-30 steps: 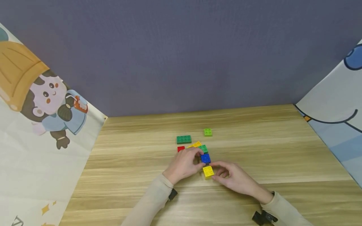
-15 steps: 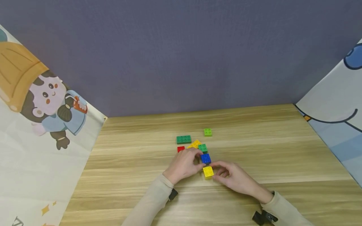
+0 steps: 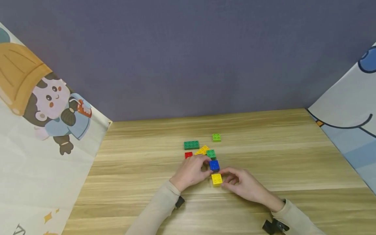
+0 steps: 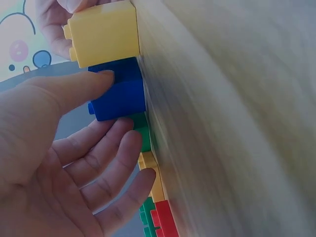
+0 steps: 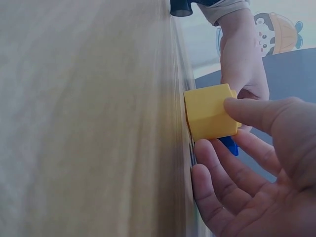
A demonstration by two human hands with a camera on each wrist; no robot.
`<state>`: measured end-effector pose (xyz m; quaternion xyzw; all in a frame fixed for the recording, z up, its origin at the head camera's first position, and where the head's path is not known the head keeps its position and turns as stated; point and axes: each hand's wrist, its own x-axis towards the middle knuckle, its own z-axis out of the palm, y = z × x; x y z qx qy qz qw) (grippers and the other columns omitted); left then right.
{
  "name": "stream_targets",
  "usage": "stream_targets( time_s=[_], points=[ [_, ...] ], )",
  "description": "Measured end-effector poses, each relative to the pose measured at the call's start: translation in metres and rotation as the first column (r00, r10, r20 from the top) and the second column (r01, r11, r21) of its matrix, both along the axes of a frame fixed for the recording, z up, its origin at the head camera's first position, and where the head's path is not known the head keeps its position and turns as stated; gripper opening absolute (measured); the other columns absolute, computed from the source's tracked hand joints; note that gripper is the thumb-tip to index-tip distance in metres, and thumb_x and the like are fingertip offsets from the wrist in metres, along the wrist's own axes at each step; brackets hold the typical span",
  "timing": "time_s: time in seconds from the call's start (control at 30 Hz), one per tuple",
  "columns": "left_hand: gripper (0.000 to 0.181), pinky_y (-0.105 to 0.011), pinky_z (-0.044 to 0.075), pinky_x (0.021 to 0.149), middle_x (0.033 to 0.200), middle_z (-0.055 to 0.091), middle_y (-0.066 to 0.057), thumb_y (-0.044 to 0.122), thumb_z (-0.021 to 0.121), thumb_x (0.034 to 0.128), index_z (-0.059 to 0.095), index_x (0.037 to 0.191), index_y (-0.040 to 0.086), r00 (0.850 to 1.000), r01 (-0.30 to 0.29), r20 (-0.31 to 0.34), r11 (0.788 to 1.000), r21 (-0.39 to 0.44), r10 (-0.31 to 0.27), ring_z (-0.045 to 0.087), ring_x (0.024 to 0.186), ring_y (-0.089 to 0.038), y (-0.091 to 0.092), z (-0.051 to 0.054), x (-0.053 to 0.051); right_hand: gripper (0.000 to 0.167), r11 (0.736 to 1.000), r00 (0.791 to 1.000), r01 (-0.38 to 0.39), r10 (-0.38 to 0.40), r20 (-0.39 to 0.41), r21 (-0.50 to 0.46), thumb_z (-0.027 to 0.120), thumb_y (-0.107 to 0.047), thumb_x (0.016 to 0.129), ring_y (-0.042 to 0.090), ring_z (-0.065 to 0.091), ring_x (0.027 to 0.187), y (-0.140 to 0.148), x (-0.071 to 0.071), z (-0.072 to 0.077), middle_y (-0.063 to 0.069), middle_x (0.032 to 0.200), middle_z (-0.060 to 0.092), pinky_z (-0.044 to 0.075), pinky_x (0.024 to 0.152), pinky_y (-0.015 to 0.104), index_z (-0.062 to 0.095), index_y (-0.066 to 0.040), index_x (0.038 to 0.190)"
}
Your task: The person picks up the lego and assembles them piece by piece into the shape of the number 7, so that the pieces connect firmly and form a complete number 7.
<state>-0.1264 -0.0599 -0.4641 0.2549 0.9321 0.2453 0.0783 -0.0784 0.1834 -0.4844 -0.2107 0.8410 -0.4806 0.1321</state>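
My left hand (image 3: 192, 171) pinches a blue square building brick (image 3: 214, 166) between thumb and fingers. In the left wrist view, the thumb lies against the near face of the blue brick (image 4: 121, 94). Just in front of it on the table, my right hand (image 3: 246, 185) pinches a yellow square brick (image 3: 216, 180). The right wrist view has the thumb on one side of the yellow brick (image 5: 210, 112) and fingertips on another. Beyond the blue brick sits a green square brick (image 3: 211, 154). The studs of these bricks face up.
A yellow brick set at an angle (image 3: 203, 150) and a partly hidden red brick (image 3: 188, 154) lie by the left hand. Behind them are a long dark green brick (image 3: 191, 145) and a lime green brick (image 3: 216, 137). The wooden table (image 3: 141, 143) meets a dark wall (image 3: 188, 65).
The blue brick has shifted slightly toward the near side, close to the yellow brick. More of the angled yellow brick and the green brick shows. Both hands stay nearly in place.
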Motion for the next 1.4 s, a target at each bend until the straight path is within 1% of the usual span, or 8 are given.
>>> stream_targets(
  time_s=[0.13, 0.5, 0.9, 1.13, 1.23, 1.4],
  points=[
    [0.038, -0.025, 0.058, 0.083, 0.115, 0.078, 0.0, 0.031, 0.08, 0.0971, 0.074, 0.129, 0.012, 1.0, 0.007, 0.001, 1.0, -0.002, -0.007, 0.068, 0.095, -0.01, 0.001, -0.001, -0.001, 0.036, 1.0, 1.0, -0.001, 0.001, 0.004, -0.001, 0.079, -0.021, 0.097, 0.005, 0.071, 0.087, 0.0, 0.0, 0.001, 0.009, 0.114, 0.077, 0.062, 0.075, 0.025, 0.071, -0.008, 0.13],
    [0.038, -0.026, 0.058, 0.084, 0.115, 0.078, 0.0, 0.032, 0.08, 0.0972, 0.075, 0.129, 0.012, 1.0, 0.007, 0.01, 1.0, -0.004, -0.007, 0.069, 0.096, -0.011, 0.002, 0.0, -0.001, 0.035, 1.0, 1.0, -0.003, 0.003, 0.013, 0.008, 0.08, -0.024, 0.097, 0.006, 0.07, 0.088, 0.001, 0.0, 0.003, 0.006, 0.112, 0.077, 0.062, 0.075, 0.025, 0.072, -0.01, 0.128],
    [0.037, -0.025, 0.058, 0.083, 0.114, 0.078, 0.001, 0.031, 0.081, 0.0967, 0.075, 0.128, 0.012, 1.0, 0.006, 0.002, 1.0, -0.006, -0.006, 0.069, 0.095, -0.01, 0.0, -0.001, -0.001, 0.036, 1.0, 1.0, -0.006, 0.006, 0.012, -0.01, 0.08, -0.026, 0.097, 0.007, 0.071, 0.091, 0.006, -0.002, 0.01, 0.008, 0.117, 0.077, 0.062, 0.078, 0.026, 0.072, -0.011, 0.129],
    [0.038, -0.024, 0.057, 0.083, 0.114, 0.078, 0.001, 0.033, 0.081, 0.0968, 0.075, 0.128, 0.012, 1.0, 0.007, 0.001, 1.0, -0.005, -0.007, 0.068, 0.096, -0.01, -0.001, 0.0, -0.001, 0.037, 1.0, 1.0, 0.003, -0.003, 0.015, -0.006, 0.081, -0.026, 0.096, 0.007, 0.071, 0.091, 0.009, -0.002, 0.013, 0.006, 0.112, 0.077, 0.062, 0.079, 0.026, 0.072, -0.011, 0.129],
    [0.038, -0.025, 0.058, 0.083, 0.114, 0.078, 0.002, 0.033, 0.081, 0.0964, 0.075, 0.128, 0.013, 1.0, 0.01, -0.001, 1.0, -0.003, -0.01, 0.069, 0.096, -0.009, -0.001, 0.0, -0.001, 0.038, 1.0, 1.0, 0.009, -0.009, 0.006, -0.01, 0.081, -0.027, 0.096, 0.007, 0.072, 0.091, 0.01, -0.003, 0.014, 0.006, 0.113, 0.078, 0.062, 0.08, 0.026, 0.072, -0.011, 0.129],
    [0.04, -0.027, 0.059, 0.085, 0.114, 0.078, 0.002, 0.034, 0.081, 0.0967, 0.075, 0.129, 0.013, 1.0, 0.008, -0.003, 1.0, -0.007, -0.008, 0.07, 0.099, -0.011, -0.001, -0.001, 0.0, 0.038, 0.999, 0.999, 0.036, -0.036, -0.035, -0.006, 0.082, -0.029, 0.095, 0.007, 0.071, 0.092, 0.014, -0.003, 0.016, 0.007, 0.117, 0.077, 0.062, 0.08, 0.026, 0.072, -0.013, 0.128]
  ],
)
